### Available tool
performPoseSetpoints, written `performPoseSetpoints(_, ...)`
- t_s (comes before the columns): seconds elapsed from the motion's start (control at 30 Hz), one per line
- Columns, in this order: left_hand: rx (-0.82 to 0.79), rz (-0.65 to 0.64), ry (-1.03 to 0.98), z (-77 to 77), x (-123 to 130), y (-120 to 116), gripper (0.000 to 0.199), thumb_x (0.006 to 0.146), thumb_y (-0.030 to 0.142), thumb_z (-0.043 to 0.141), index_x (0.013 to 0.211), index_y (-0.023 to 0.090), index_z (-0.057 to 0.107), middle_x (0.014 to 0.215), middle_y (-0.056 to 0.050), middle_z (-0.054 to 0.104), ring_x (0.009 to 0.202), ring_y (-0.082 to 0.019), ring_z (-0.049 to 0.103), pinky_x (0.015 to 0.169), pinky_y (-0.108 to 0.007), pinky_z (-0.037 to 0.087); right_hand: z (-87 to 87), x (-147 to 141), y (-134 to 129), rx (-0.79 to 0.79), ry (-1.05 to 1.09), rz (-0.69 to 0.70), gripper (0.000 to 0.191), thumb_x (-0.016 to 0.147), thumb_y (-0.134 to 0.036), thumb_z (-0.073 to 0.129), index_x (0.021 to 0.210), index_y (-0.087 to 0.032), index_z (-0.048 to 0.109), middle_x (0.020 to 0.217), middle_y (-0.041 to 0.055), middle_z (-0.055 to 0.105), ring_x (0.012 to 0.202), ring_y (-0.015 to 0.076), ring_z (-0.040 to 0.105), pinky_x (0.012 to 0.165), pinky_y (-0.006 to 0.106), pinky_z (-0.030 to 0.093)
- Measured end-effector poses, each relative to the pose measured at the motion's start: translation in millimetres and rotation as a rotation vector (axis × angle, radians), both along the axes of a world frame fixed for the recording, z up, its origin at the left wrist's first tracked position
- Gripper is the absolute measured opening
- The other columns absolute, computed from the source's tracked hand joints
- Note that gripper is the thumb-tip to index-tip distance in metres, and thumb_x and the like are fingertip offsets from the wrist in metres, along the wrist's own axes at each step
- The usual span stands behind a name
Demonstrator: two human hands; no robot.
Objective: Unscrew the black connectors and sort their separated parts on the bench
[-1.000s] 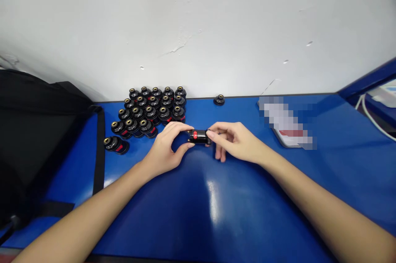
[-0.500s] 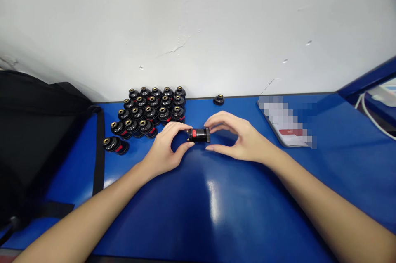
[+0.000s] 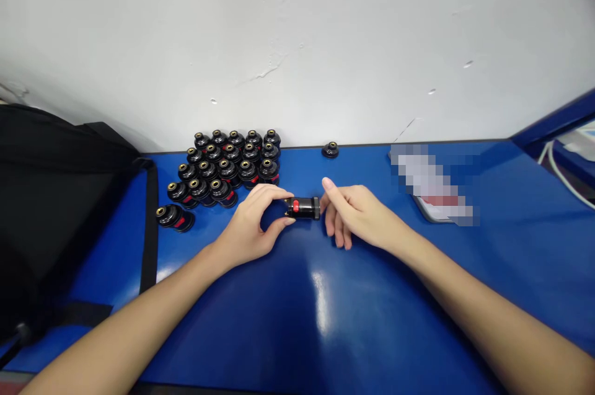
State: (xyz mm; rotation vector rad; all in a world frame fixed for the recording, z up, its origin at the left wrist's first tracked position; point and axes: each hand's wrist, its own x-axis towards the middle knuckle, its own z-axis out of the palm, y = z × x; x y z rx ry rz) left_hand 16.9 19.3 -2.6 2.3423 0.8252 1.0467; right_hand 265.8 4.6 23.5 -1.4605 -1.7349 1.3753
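My left hand (image 3: 254,221) pinches the left end of a black cylindrical part (image 3: 304,208) between thumb and fingertips. This part has a red patch on its side and a wider dark ring at its right end, and it lies sideways above the table. My right hand (image 3: 348,215) is just right of that ring, thumb raised and fingers spread and pointing down. The index fingertip is by the ring; whether it touches I cannot tell. Behind, a small black cap (image 3: 330,149) with a brass-coloured centre sits near the wall.
Several similar black parts with brass-coloured tops stand in rows (image 3: 227,168) at the back left, one (image 3: 175,218) apart in front. A black bag (image 3: 56,196) with straps covers the left side. A blurred-out phone (image 3: 437,212) lies right on the blue table (image 3: 372,320), against a white wall.
My right hand has turned from a wide grip around the ring end to thumb up with fingers downward. The cylindrical part and my left hand have shifted slightly right and down.
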Motion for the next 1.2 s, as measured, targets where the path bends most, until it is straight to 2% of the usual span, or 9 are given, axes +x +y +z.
performPoseSetpoints(0.1,0.000,0.039,0.000,-0.8,0,0,0.029,0.098,0.021,0.071,0.125,0.020,0.063,0.119,-0.011,0.073,0.114,-0.026,0.069,0.102,-0.045,0.057,-0.7,11,4,0.420,0.019,0.068,0.044,0.092,-0.057,0.076,0.113,-0.019,0.067,0.098,0.0089,0.076,0.078,0.0206,0.078,0.074,0.035,0.069)
performPoseSetpoints(0.2,0.004,0.042,0.007,-1.1,0,0,0.028,0.098,0.021,0.071,0.125,0.020,0.062,0.118,-0.011,0.073,0.114,-0.026,0.069,0.102,-0.045,0.057,-2.4,17,6,0.562,0.109,0.163,0.044,0.085,-0.042,0.087,0.119,-0.022,0.066,0.119,0.0099,0.071,0.104,0.0235,0.076,0.098,0.040,0.066)
performPoseSetpoints(0.37,0.016,0.006,-0.001,-0.6,0,1,0.029,0.098,0.021,0.072,0.125,0.020,0.062,0.120,-0.012,0.073,0.115,-0.025,0.068,0.104,-0.046,0.056,0.1,7,1,0.283,0.139,0.084,0.035,0.099,-0.052,0.070,0.113,-0.022,0.059,0.086,0.0039,0.077,0.072,0.0189,0.079,0.071,0.034,0.069)
performPoseSetpoints(0.57,0.010,-0.039,0.021,0.1,0,0,0.029,0.098,0.022,0.071,0.126,0.022,0.062,0.120,-0.012,0.073,0.115,-0.027,0.069,0.106,-0.050,0.055,-0.3,-2,-1,-0.149,0.106,0.000,0.065,0.103,-0.078,0.032,0.084,-0.021,0.054,0.057,0.0048,0.070,0.039,0.0176,0.067,0.036,0.027,0.053)
performPoseSetpoints(0.73,0.004,0.042,0.003,-0.6,0,0,0.028,0.098,0.023,0.071,0.124,0.021,0.062,0.118,-0.011,0.073,0.115,-0.027,0.069,0.102,-0.046,0.057,-0.7,16,6,0.556,-0.008,0.149,0.054,0.085,-0.056,0.085,0.121,-0.021,0.066,0.111,0.0108,0.075,0.092,0.0251,0.077,0.087,0.042,0.067)
performPoseSetpoints(0.83,-0.002,0.055,0.004,-0.6,0,0,0.028,0.098,0.022,0.071,0.124,0.020,0.062,0.117,-0.011,0.073,0.113,-0.026,0.069,0.101,-0.045,0.057,1.1,21,6,0.763,-0.040,0.212,0.039,0.091,-0.039,0.082,0.123,-0.024,0.066,0.120,0.0109,0.070,0.106,0.0263,0.073,0.098,0.045,0.063)
performPoseSetpoints(1.0,0.019,-0.002,-0.002,0.0,0,0,0.030,0.097,0.020,0.072,0.125,0.020,0.062,0.119,-0.011,0.073,0.115,-0.026,0.068,0.105,-0.046,0.056,3.6,8,0,0.387,0.049,0.102,0.031,0.100,-0.050,0.068,0.110,-0.021,0.064,0.087,0.0053,0.076,0.071,0.0198,0.076,0.069,0.035,0.067)
performPoseSetpoints(1.1,0.016,-0.041,0.012,0.1,0,0,0.030,0.098,0.020,0.072,0.126,0.021,0.061,0.120,-0.012,0.072,0.115,-0.026,0.068,0.106,-0.048,0.055,3.9,-1,-4,0.026,0.034,0.041,0.056,0.107,-0.066,0.043,0.080,-0.020,0.061,0.057,0.0019,0.069,0.038,0.0141,0.063,0.040,0.027,0.052)
performPoseSetpoints(1.2,0.010,-0.031,0.006,-0.3,0,0,0.030,0.098,0.022,0.072,0.126,0.021,0.061,0.120,-0.012,0.072,0.115,-0.026,0.068,0.106,-0.049,0.056,2.9,0,-4,0.039,-0.033,0.022,0.067,0.107,-0.070,0.036,0.072,-0.020,0.061,0.053,0.0024,0.066,0.034,0.0132,0.059,0.038,0.027,0.051)
